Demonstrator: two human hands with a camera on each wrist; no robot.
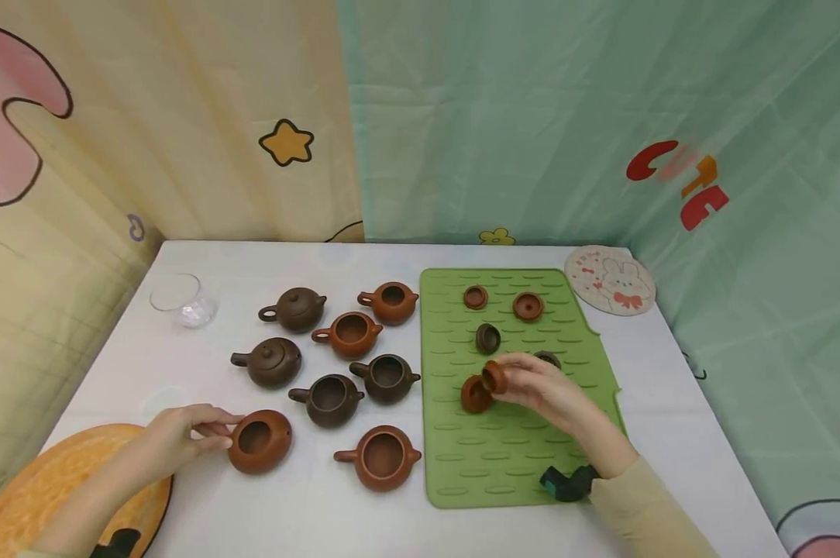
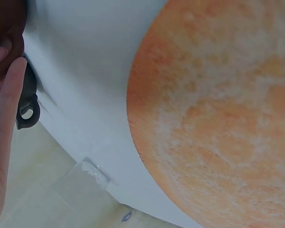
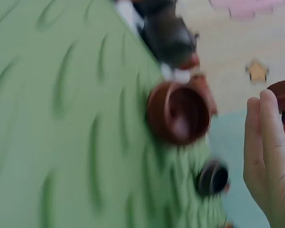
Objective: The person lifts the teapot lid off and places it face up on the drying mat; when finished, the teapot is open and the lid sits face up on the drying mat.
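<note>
Well left of the flat green ridged mat (image 1: 462,457), the left hand (image 1: 186,438) pinches the handle of a round, reddish-brown clay teapot (image 1: 275,449) between closed-in thumb and fingers. Above the mat, the right hand (image 1: 542,390) pinches a small round reddish-brown clay lid (image 1: 494,377), just beside a similar upturned lid (image 1: 472,401) on the mat.

Lidless reddish-brown teapot (image 1: 272,444), opening up; reddish-brown lid (image 1: 494,377), tilted, in right fingers (image 1: 525,380).
</note>
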